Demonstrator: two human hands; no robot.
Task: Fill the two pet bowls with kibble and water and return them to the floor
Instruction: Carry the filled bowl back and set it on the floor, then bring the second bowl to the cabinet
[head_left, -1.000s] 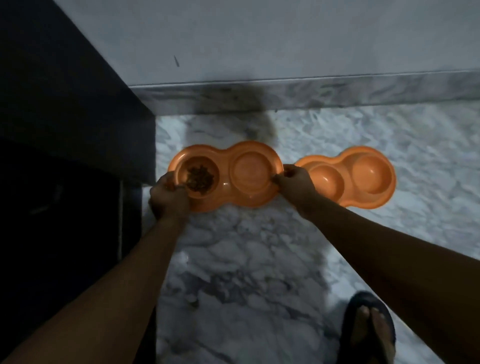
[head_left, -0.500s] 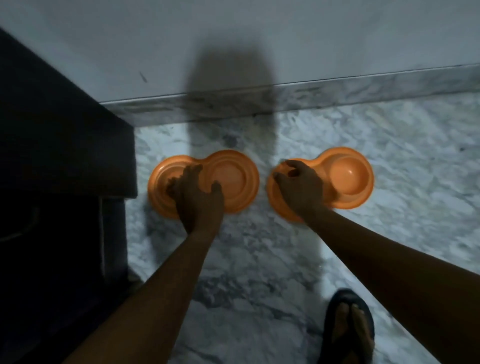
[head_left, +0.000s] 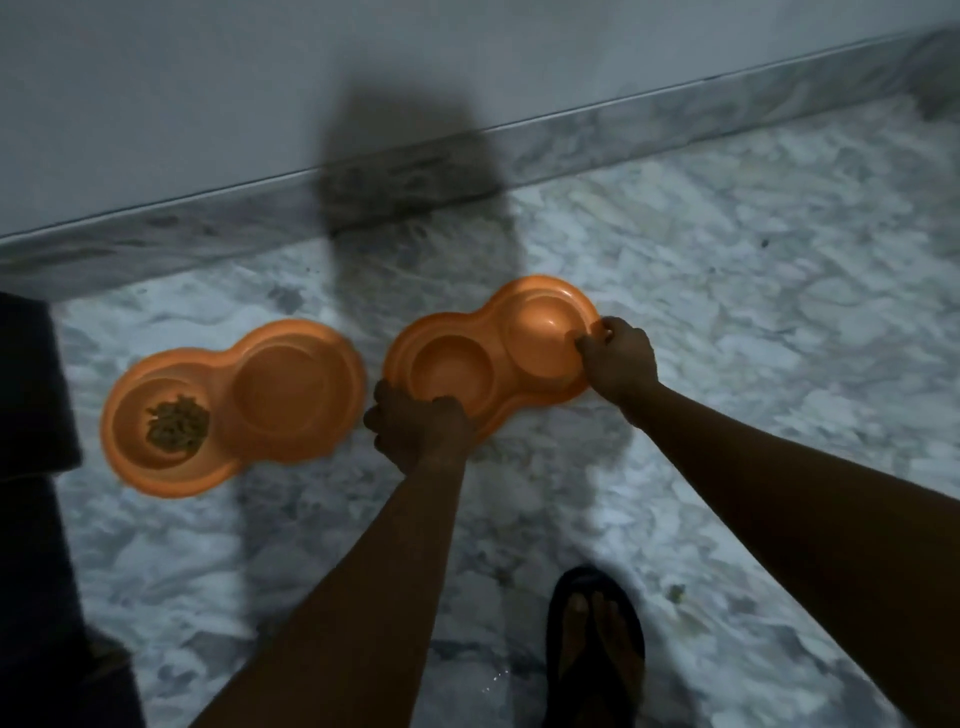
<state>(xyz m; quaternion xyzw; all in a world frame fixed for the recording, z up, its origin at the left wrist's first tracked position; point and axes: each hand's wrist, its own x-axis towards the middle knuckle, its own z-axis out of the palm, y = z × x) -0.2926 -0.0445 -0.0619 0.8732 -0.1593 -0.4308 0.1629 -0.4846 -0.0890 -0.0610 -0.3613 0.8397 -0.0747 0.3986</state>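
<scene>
The person bends over a marble floor (head_left: 727, 322) beside a pale wall (head_left: 208, 104), both arms stretched down to the orange double bowl on the right (head_left: 452, 366). It lies near the stone skirting (head_left: 597, 140), slanting so that its right well sits farther toward the wall than its left.

The left hand (head_left: 418, 428) has hold of the near left end: its fingers (head_left: 447, 410) are curled over the rim there, knuckles up, and the left well shows just beyond them. The right hand (head_left: 618, 361) grips the opposite end, its fingers bent and pinching the outer rim beside the right well. So the bowl sits between the two hands, held at both ends. I cannot tell whether it rests on the floor or hangs just above it, nor whether either well has water in it.

The orange double bowl on the left (head_left: 291, 389) lies just beside it, nearly touching at the rims, with nobody's hand on it. A small heap of kibble (head_left: 176, 428) sits in its left well. Its left end is close to a dark cabinet (head_left: 31, 364). A foot in a dark sandal (head_left: 595, 639) stands on the floor below the right arm, and the person's shadow (head_left: 405, 171) falls across the skirting and wall.
</scene>
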